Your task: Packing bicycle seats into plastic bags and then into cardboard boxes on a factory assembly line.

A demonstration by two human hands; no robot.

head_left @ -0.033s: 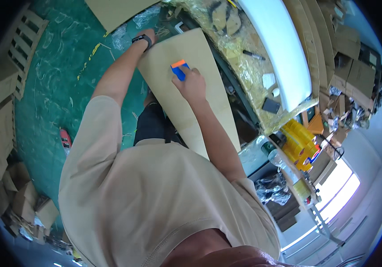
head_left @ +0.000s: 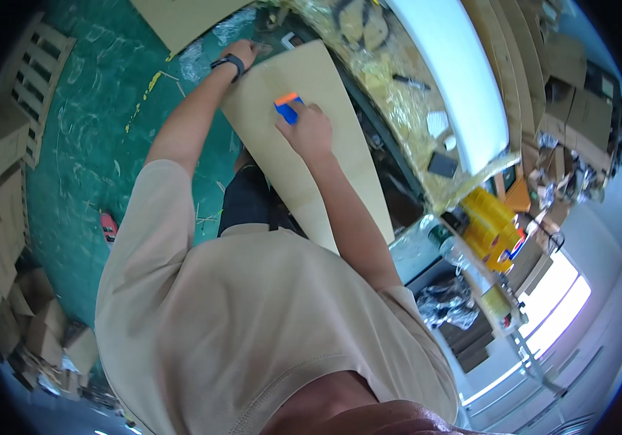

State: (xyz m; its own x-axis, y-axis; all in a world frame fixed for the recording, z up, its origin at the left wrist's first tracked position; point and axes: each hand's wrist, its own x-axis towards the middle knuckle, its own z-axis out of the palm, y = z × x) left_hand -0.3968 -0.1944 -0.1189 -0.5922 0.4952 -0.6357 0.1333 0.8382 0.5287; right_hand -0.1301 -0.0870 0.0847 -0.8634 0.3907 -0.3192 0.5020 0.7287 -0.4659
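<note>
In the upper middle of the frame, the right hand (head_left: 309, 134) has its fingers closed around a blue scraper (head_left: 289, 110) with an orange edge. The scraper is over the upper part of a tan board (head_left: 271, 141), which slants from the upper middle down to the center right of the frame. The left hand (head_left: 241, 52), with a dark watch (head_left: 232, 66) at its wrist, is at the board's upper-left corner; its fingers are too small and blurred to tell how far open they are, or whether they grip anything.

Right of the board, toward the upper right, a bench (head_left: 405, 116) covered in yellowish plastic film bears a black marker (head_left: 411, 82), a dark flat box (head_left: 442, 164) and a long white panel (head_left: 463, 80). Below it, at center right, yellow tape rolls (head_left: 486, 221) lie near a clear bottle (head_left: 450, 248).

On the green floor (head_left: 108, 109) at center left lies a red tool (head_left: 108, 228). A slatted pallet (head_left: 42, 76) stands at upper left, cartons (head_left: 6, 134) beside it.
</note>
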